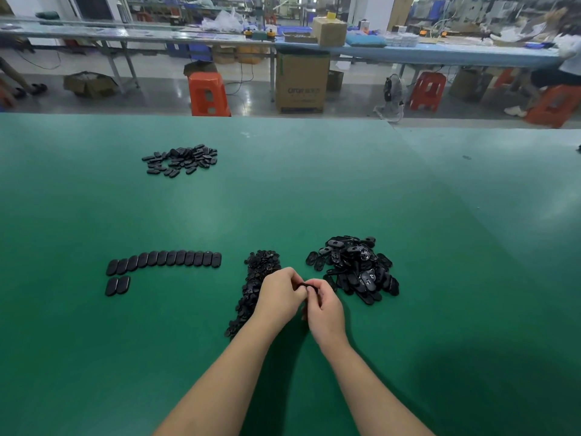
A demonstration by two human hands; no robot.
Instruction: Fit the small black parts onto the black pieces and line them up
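My left hand and my right hand meet above the green table, both pinching one black oval piece between their fingertips; most of it is hidden. A strip of small black parts lies just left of the hands, partly under my left wrist. A heap of black oval pieces sits to the right. A row of several oval pieces lies side by side at the left, with two more below its left end.
Another loose pile of black pieces lies far back on the left. Beyond the table's far edge are orange stools, a cardboard box and long benches. A person sits at the far right.
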